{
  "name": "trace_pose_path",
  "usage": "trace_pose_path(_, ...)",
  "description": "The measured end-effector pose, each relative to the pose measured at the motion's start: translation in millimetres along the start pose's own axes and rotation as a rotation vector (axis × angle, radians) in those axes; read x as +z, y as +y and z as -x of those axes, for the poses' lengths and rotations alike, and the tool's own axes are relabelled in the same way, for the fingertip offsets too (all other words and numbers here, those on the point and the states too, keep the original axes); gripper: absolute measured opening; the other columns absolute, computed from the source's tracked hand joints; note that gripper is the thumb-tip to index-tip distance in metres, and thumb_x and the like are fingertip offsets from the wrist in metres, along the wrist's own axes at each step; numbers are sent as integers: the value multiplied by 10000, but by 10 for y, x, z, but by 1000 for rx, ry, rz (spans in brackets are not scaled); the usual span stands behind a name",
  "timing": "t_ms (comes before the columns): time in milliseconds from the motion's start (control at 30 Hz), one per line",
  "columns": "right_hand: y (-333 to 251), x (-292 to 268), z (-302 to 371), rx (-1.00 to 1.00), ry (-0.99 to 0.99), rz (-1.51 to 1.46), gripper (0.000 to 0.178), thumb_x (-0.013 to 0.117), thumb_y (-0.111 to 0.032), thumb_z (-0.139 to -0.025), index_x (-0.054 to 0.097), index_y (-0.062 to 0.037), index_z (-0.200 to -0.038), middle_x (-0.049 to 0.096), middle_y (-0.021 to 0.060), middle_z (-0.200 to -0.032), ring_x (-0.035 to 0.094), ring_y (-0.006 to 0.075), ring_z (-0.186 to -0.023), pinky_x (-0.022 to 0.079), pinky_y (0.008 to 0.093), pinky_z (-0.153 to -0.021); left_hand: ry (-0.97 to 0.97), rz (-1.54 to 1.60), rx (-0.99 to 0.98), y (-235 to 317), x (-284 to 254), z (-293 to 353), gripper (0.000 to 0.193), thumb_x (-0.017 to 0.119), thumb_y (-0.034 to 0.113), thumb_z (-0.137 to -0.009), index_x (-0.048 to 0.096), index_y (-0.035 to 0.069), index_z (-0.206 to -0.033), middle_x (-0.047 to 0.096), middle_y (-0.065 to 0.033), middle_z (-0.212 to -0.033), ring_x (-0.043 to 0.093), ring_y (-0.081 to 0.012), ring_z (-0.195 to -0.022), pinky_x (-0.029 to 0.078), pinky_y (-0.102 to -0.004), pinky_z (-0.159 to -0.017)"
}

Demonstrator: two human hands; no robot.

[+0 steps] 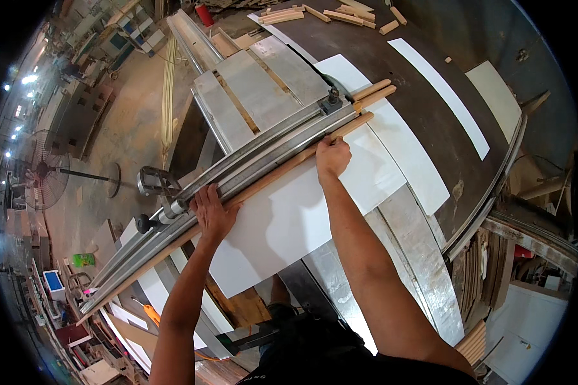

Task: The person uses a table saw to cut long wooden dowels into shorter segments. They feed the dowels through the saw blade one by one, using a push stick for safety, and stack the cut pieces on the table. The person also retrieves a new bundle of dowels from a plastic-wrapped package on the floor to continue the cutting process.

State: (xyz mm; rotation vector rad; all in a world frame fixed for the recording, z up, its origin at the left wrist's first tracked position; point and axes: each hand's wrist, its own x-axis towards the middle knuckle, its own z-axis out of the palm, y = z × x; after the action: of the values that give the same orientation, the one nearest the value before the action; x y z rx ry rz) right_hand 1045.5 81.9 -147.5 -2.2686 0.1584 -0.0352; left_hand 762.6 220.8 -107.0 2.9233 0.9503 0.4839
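Note:
A long wooden strip lies along the metal fence of what looks like a sliding table saw. My right hand is closed at the strip's far end, its fingers curled over the wood. Farther down, my left hand rests across the fence and strip, fingers stretched out and thumb apart. Under both hands lies a large white panel, its upper edge beside the strip. The undersides of my fingers are hidden.
Beyond the fence sits a slotted metal table. White strips and wood offcuts lie on the dark surface at the right. A black clamp knob sticks out near my left hand. A standing fan is at the left.

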Motion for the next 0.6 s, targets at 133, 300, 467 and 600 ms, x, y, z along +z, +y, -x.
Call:
trace_pose_path(133,-7,-20,-9,-21,-8,-10,232,627,-231,-869,684,-8,-841,710,241,-825,696,450,-803,568,541,-714,-29,-3,-14,-22,28,-7,846,886,327,-632,471,34,-1309,508,-159,-1209,473,-362,-1148,335,-520,-982)
trace_pose_path(300,-24,-9,-19,-11,-16,-5,231,628,-229,-870,685,-8,-841,711,244,-831,697,450,-805,569,540,-710,-26,-16,-17,-42,55,-9,855,882,356,-632,476,35,-1312,511,-159,-1210,474,-360,-1148,337,-518,-980)
trace_pose_path(467,-32,-5,-38,-27,-32,1,234,631,-229,-870,685,-3,-841,708,250,-831,697,450,-809,571,540,-714,-13,-19,-4,-59,71,-12,876,888,388,-627,479,31,-1315,509,-160,-1226,472,-356,-1151,336,-516,-984)
trace_pose_path(600,-22,15,-41,-36,-20,24,235,632,-231,-871,685,-4,-842,708,253,-836,698,452,-812,572,540,-717,-45,-19,-29,-50,54,-28,882,888,404,-628,477,29,-1313,508,-159,-1228,472,-355,-1148,334,-513,-986)
